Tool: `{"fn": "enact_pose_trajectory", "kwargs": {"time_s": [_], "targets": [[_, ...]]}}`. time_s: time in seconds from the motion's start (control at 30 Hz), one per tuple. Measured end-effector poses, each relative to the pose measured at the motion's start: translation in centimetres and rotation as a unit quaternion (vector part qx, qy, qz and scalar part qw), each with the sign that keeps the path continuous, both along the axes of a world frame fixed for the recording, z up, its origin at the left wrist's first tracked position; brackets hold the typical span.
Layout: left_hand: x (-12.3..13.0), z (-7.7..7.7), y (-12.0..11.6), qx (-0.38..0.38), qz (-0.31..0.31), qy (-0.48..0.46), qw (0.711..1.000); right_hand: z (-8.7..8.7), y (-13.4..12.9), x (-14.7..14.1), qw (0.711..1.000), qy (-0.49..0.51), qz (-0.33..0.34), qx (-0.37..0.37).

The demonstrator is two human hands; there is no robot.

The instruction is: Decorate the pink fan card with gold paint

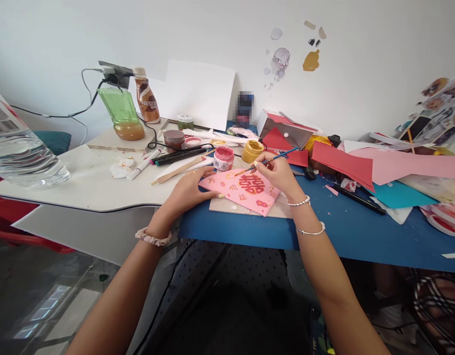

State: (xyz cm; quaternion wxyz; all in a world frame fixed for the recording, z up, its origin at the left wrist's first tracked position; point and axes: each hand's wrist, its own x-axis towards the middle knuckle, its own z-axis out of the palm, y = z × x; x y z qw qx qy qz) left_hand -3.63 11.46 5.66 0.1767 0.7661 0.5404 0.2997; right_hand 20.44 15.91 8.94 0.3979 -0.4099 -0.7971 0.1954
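A pink card (232, 190) with a large red double character edged in gold, smaller gold marks and red flower shapes lies on a pale board (216, 204). My left hand (192, 190) holds its left corner, thumb at the lower edge and fingers at the upper edge. Pinched in my right hand (275, 172) is a thin paintbrush (282, 154) with a blue handle. Its tip is at the card's upper part, near a gold mark; whether it touches cannot be made out. Open jars of red paint (224, 159) and yellow paint (253, 150) stand just behind the card.
Markers (181, 156), a wooden stick (179, 170) and a crumpled tissue (122, 168) lie left. A water bottle (23, 148), a green cup (122, 111) and a coffee bottle (146, 96) stand farther left. Red paper (341, 162) and a black pen (358, 198) lie right.
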Motion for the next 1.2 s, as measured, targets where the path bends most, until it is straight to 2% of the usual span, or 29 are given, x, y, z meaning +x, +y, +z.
{"fn": "enact_pose_trajectory", "kwargs": {"time_s": [1.2], "targets": [[-0.03,-0.09,0.10,0.003,-0.001,0.001,1.000,0.28,-0.16,0.06,0.999,-0.010,-0.027,0.014]]}}
